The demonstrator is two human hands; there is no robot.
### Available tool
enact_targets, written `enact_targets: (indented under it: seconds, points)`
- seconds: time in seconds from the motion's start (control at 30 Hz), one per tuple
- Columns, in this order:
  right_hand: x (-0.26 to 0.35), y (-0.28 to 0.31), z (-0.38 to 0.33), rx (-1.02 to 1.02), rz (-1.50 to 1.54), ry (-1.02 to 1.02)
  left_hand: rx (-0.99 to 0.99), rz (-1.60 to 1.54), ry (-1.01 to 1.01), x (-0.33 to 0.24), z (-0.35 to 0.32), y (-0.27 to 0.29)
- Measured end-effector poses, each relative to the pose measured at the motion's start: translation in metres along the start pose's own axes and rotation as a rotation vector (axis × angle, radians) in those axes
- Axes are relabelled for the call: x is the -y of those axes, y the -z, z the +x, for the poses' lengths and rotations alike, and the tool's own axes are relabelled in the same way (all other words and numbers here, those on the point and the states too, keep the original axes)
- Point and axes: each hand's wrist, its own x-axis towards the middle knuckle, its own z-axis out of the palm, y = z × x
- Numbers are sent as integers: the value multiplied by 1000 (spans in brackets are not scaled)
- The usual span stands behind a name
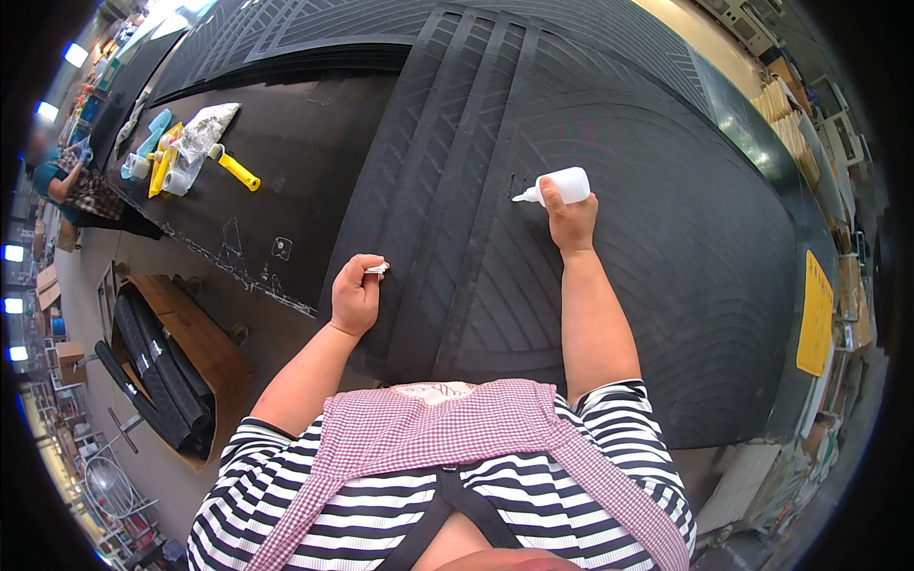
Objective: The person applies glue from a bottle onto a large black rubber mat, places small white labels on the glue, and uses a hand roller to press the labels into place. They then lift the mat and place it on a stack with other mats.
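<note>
White plastic squeeze bottle, where is it exactly?

Over the black ridged sheet, right of the long raised bands. Tipped on its side, nozzle aimed left. Can't tell if the tip touches. Few short dark marks on the sheet, just beyond the nozzle.

Hands?

Right hand is wrapped around the bottle, thumb over the near side by the nozzle end. Left hand is curled, pinching a small white piece between thumb and fingers. Too small to identify. It's near the sheet's left edge; contact with the sheet unclear.

What's under and around?

Sheet lies on the bench. Left of it, on bare dark bench top: yellow-handled roller, just beside a crumpled clear bag, plus a light blue item. Yellow placard at the far right edge.

Off the bench?

Open cardboard box on the floor, lower left, black rolls in it. Co-worker stands at the bench's far left, in a checked apron. Shelving with stock behind, details blurred.
</note>
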Motion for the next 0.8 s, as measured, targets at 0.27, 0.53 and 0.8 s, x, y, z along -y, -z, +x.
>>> enact_targets:
  seconds: [0.27, 0.53, 0.8]
  points:
    - [-6, 3, -1, -54, 3, 5, 0, -14, 7, 0, 0, 0]
    - [-9, 0, 2, -125, 126, -67, 6, -13, 6, 1, 0, 0]
    - [-4, -8, 9, -148, -94, -46, 1, -3, -2, 1, 0, -1]
